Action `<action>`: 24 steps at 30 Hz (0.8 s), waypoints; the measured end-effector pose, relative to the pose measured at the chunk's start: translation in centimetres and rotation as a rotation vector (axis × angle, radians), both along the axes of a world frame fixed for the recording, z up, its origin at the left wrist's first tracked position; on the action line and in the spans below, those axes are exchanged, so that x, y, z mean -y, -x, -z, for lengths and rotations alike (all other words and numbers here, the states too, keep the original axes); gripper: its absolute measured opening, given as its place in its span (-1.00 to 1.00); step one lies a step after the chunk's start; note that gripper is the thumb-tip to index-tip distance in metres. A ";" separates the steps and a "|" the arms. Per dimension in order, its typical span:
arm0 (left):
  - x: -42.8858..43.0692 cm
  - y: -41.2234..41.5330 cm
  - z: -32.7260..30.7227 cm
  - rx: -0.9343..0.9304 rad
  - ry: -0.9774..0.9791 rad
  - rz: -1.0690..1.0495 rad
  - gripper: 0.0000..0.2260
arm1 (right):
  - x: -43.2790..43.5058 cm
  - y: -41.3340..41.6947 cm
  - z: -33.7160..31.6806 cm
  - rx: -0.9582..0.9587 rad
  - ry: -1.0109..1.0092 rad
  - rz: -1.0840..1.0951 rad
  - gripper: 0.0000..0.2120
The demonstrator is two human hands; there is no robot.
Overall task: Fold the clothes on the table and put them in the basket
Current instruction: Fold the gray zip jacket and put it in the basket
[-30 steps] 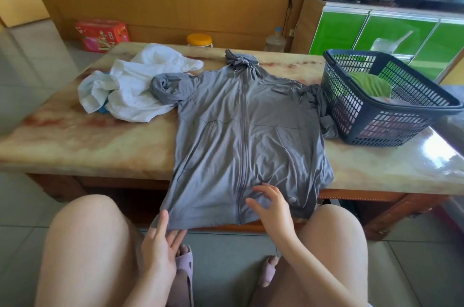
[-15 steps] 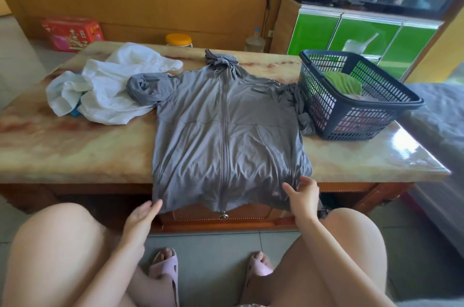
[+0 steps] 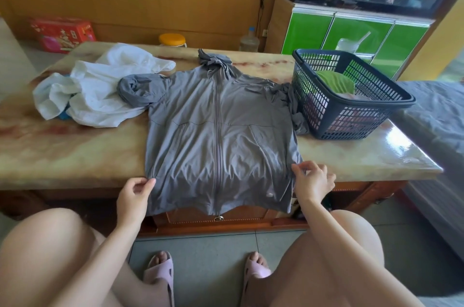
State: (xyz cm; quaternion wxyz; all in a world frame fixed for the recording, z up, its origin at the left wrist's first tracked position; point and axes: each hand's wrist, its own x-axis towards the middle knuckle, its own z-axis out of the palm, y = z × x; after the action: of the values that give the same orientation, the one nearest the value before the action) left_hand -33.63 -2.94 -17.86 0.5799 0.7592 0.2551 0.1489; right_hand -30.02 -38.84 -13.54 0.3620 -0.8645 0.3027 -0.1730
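A grey zip-up jacket (image 3: 221,130) lies spread face up on the marble table (image 3: 75,153), its hem hanging over the near edge and both sleeves bunched at the shoulders. My left hand (image 3: 134,196) pinches the jacket's lower left side edge. My right hand (image 3: 312,181) pinches the lower right side edge. A crumpled white garment (image 3: 100,90) lies at the table's far left, touching the grey sleeve. A dark blue basket (image 3: 351,115) stands at the table's right, holding a green cloth (image 3: 335,81) and other folded pieces.
Behind the table on the floor are a red box (image 3: 62,34), a yellow-lidded jar (image 3: 172,40) and a plastic bottle (image 3: 249,40). A green cabinet (image 3: 356,35) stands at the back right. My knees and slippered feet are below the table's near edge.
Both hands moved apart from the jacket's hem up to its lower side edges at the table's edge and now pinch the fabric. The camera view shifted to the right.
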 end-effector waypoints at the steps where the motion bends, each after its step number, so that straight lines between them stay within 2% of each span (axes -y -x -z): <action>1: -0.1 -0.1 -0.1 0.009 -0.025 -0.017 -0.84 | 0.5 0.0 0.0 0.019 -0.011 -0.001 -0.85; 7: -0.6 0.4 -1.1 0.076 -0.129 -0.082 -0.85 | 3.3 0.2 -1.8 -0.058 -0.110 0.110 -0.87; 10: -1.0 -0.3 -0.8 -0.009 0.028 -0.051 -0.77 | 4.0 0.0 -2.1 -0.092 -0.159 0.112 -0.82; 12: -0.9 -0.7 -0.9 -0.069 0.134 0.013 -0.70 | 4.1 -0.4 -1.8 -0.138 -0.184 0.056 -0.69; 15: 0.1 -0.7 -1.6 -0.073 0.091 0.082 -0.78 | 3.9 -0.9 -1.2 -0.205 -0.183 -0.043 -0.48; 18: 0.5 -0.7 -1.7 -0.019 0.066 0.091 -0.77 | 3.7 -1.0 -0.8 -0.231 -0.094 -0.094 -0.63; 21: 0.3 -0.6 -1.7 0.082 0.096 -0.004 -0.80 | 3.8 -0.8 -1.3 -0.190 0.013 -0.039 -0.74; 24: -0.2 -0.7 -2.1 0.144 0.273 -0.041 -0.85 | 4.2 -0.8 -1.7 -0.163 0.081 -0.001 -0.78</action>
State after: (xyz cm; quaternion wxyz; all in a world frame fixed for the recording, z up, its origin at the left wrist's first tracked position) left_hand -32.93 -2.72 -15.77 0.6914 0.6554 0.2462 0.1784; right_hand -29.24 -43.02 -11.85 0.3009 -0.8899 0.3234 -0.1139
